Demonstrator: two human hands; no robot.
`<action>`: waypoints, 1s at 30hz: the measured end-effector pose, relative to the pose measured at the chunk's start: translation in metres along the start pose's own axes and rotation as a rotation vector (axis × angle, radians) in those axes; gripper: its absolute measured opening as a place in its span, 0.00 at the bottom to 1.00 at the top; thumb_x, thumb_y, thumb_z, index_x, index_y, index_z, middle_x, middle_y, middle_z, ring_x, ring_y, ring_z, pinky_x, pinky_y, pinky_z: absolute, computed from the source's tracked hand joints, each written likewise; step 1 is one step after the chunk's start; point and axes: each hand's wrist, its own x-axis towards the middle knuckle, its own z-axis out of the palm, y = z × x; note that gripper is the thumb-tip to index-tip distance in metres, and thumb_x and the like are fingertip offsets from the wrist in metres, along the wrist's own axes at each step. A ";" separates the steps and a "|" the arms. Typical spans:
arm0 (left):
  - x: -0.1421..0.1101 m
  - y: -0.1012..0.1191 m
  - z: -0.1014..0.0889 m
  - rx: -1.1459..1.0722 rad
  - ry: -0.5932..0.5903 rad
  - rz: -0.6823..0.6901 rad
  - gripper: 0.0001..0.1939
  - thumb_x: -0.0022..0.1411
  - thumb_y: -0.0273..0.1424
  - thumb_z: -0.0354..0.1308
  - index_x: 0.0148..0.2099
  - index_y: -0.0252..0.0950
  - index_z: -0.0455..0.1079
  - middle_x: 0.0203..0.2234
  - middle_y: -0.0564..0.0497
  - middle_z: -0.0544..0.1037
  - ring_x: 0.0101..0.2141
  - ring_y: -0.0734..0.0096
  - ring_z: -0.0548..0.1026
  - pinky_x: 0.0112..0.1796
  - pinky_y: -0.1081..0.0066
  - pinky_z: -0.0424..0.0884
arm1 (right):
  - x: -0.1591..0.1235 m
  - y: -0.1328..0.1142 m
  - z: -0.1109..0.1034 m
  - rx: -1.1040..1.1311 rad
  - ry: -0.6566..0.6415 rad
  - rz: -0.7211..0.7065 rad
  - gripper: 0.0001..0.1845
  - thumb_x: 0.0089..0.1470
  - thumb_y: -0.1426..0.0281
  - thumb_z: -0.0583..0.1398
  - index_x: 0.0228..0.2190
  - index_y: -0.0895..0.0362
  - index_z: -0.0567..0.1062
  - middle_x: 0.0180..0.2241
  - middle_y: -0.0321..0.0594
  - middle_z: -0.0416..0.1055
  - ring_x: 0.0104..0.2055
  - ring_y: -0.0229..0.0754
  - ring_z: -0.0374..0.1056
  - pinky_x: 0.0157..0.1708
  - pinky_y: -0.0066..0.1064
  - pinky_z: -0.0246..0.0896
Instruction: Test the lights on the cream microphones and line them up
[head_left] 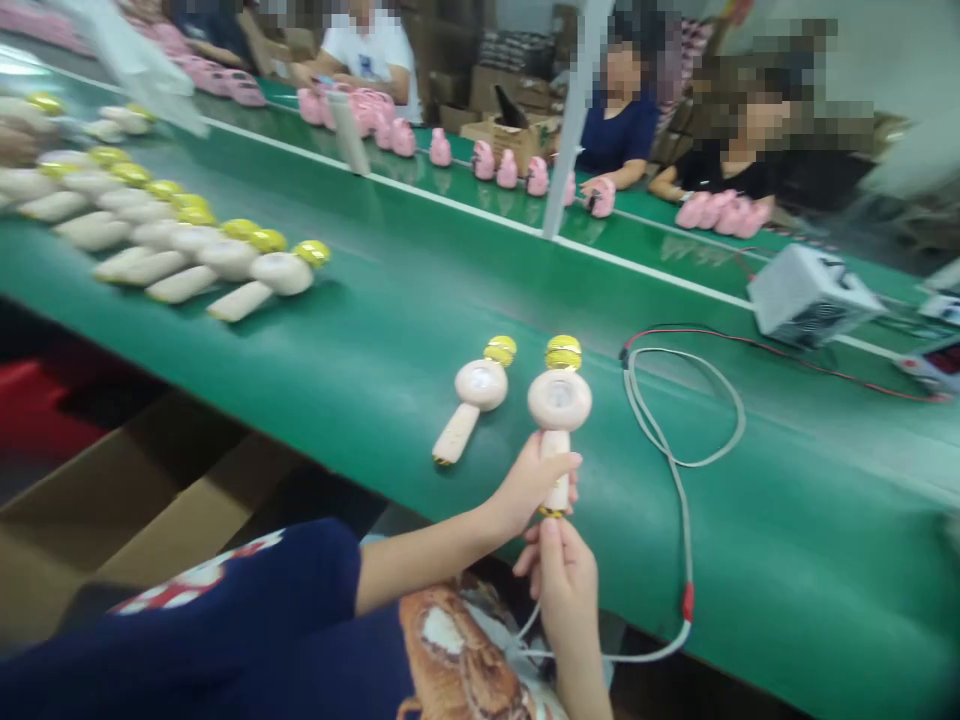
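Left hand (529, 485) clenched around the handle of a pink handheld device (559, 400), held above the green conveyor belt (750, 520). Right hand (562, 590) pinches the handle's lower end, with a grey cable (679, 500) just beside it. A second device (472, 385) lies on the belt nearby.

Head view looks forward, down at hands (529, 485).
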 end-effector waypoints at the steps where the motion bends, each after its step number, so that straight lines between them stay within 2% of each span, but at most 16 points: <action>1: -0.001 0.001 0.001 0.026 0.016 0.021 0.22 0.48 0.37 0.62 0.41 0.38 0.54 0.19 0.61 0.68 0.15 0.79 0.66 0.16 0.77 0.65 | 0.001 0.000 0.003 0.019 -0.025 -0.013 0.29 0.57 0.45 0.48 0.27 0.58 0.69 0.14 0.35 0.67 0.12 0.31 0.49 0.13 0.25 0.43; 5: -0.001 0.010 0.004 0.136 0.046 0.074 0.24 0.46 0.38 0.62 0.41 0.39 0.54 0.18 0.62 0.68 0.15 0.78 0.66 0.16 0.77 0.65 | 0.009 0.000 0.012 0.008 0.028 -0.100 0.27 0.61 0.48 0.46 0.28 0.57 0.69 0.14 0.33 0.65 0.13 0.32 0.49 0.15 0.25 0.42; 8: -0.001 0.015 0.005 0.186 0.054 0.084 0.26 0.43 0.39 0.63 0.40 0.39 0.54 0.17 0.62 0.68 0.15 0.77 0.66 0.16 0.77 0.65 | 0.013 0.000 0.015 0.018 0.021 -0.144 0.26 0.62 0.50 0.45 0.28 0.56 0.68 0.13 0.31 0.61 0.13 0.32 0.48 0.15 0.26 0.43; 14: 0.002 0.012 0.004 0.203 0.064 0.078 0.27 0.41 0.39 0.64 0.40 0.39 0.54 0.16 0.62 0.69 0.15 0.76 0.67 0.15 0.75 0.67 | 0.016 0.008 0.016 0.024 0.024 -0.190 0.25 0.62 0.51 0.44 0.27 0.56 0.66 0.14 0.30 0.60 0.13 0.31 0.47 0.17 0.26 0.46; 20: 0.012 0.004 -0.005 0.191 0.089 0.098 0.29 0.40 0.41 0.64 0.41 0.39 0.55 0.15 0.61 0.69 0.14 0.74 0.67 0.14 0.74 0.66 | 0.019 0.008 0.018 0.017 0.008 -0.198 0.27 0.60 0.47 0.43 0.26 0.55 0.64 0.14 0.30 0.58 0.13 0.32 0.51 0.16 0.25 0.46; 25: 0.017 0.000 -0.008 0.187 0.095 0.082 0.30 0.39 0.43 0.64 0.41 0.39 0.55 0.15 0.62 0.69 0.13 0.74 0.66 0.13 0.74 0.65 | 0.020 0.010 0.020 0.023 -0.002 -0.187 0.28 0.59 0.46 0.43 0.26 0.55 0.63 0.14 0.29 0.57 0.12 0.31 0.49 0.17 0.25 0.46; 30: 0.012 0.005 -0.004 0.183 0.080 0.064 0.30 0.38 0.43 0.64 0.41 0.39 0.55 0.15 0.61 0.69 0.14 0.74 0.67 0.14 0.74 0.66 | 0.019 0.015 0.020 0.035 0.024 -0.181 0.28 0.60 0.46 0.44 0.26 0.55 0.64 0.13 0.28 0.57 0.12 0.30 0.45 0.16 0.26 0.44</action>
